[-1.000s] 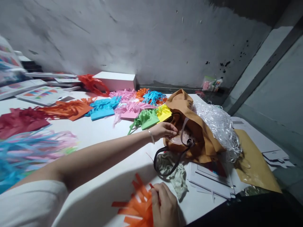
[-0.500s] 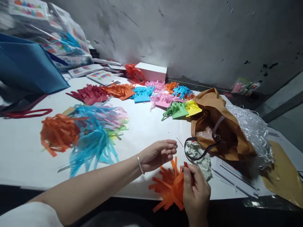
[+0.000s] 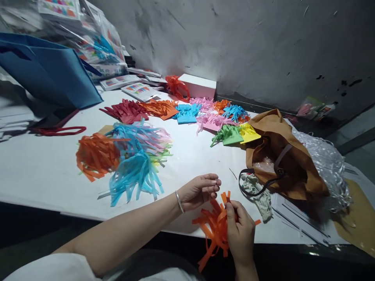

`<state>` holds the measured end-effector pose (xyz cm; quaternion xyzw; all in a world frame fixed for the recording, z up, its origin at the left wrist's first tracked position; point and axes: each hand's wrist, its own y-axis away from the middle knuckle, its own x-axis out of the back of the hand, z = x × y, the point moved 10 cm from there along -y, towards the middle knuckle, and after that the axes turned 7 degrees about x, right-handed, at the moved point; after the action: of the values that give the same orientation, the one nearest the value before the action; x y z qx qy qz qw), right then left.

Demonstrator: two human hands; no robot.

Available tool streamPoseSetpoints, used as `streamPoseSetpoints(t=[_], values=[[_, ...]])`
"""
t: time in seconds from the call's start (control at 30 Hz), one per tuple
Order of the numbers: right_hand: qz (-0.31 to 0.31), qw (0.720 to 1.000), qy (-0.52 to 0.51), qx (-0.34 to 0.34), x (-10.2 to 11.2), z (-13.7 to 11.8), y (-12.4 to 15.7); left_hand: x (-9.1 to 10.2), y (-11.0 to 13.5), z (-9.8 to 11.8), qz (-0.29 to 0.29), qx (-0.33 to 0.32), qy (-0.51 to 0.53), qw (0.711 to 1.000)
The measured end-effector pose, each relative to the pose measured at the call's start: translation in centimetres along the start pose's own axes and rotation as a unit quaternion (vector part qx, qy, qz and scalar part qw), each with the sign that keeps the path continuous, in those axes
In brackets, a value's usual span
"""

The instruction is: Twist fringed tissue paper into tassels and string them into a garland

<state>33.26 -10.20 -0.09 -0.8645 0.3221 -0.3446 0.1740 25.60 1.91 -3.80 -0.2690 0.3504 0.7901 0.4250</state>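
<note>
In the head view, the orange paper fringe (image 3: 215, 230) hangs at the counter's near edge, right of its middle, its strips splaying out and some dropping past that edge. The right hand (image 3: 242, 224) pinches its gathered part between thumb and curled fingers; the left hand (image 3: 202, 191) is half curled just beside it, thumb parted from the fingers — nothing shows in its grasp. The fringe should be very light, soft and limp, easily creased or torn, and hardly slippery; the bunched part looks the best place to hold, since a lone strip could rip. The white counter (image 3: 190, 168) looks smooth and flat, with a loose blue fringe (image 3: 133, 175) toward its near left and a brown bag (image 3: 288, 164) slumped toward its right end. A white box (image 3: 199, 86) sits at the far edge, against a grey, scuffed wall (image 3: 263, 47) — the room is dim, the light uneven.
</note>
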Motion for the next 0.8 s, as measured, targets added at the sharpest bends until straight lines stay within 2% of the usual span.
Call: streamPoseSetpoints(t=[0.1,0.17,0.33,0.43,0.53,0.67,0.8], values=[[-0.004,1.000,0.001,-0.009,-0.1,0.6,0.0,0.1,0.0,1.0,0.004,-0.047,-0.098,0.994],[-0.005,1.000,0.003,-0.017,-0.3,1.3,0.1,0.5,-0.1,2.0,0.024,-0.089,-0.185,0.978],[-0.006,0.999,-0.001,-0.037,-0.7,2.7,0.7,1.7,-0.5,3.9,0.103,-0.173,-0.402,0.893],[-0.009,0.999,-0.005,-0.045,-0.7,3.0,1.0,1.6,-0.9,3.9,0.110,-0.195,-0.487,0.844],[-0.011,0.999,-0.007,-0.046,-0.6,3.0,1.2,1.6,-1.2,4.0,0.101,-0.203,-0.540,0.811],[-0.017,0.999,-0.009,-0.043,-0.7,2.9,1.2,1.8,-1.2,4.3,0.082,-0.205,-0.571,0.791],[-0.020,0.999,-0.012,-0.042,-0.9,2.9,1.2,2.0,-1.1,4.3,0.054,-0.183,-0.576,0.795]])
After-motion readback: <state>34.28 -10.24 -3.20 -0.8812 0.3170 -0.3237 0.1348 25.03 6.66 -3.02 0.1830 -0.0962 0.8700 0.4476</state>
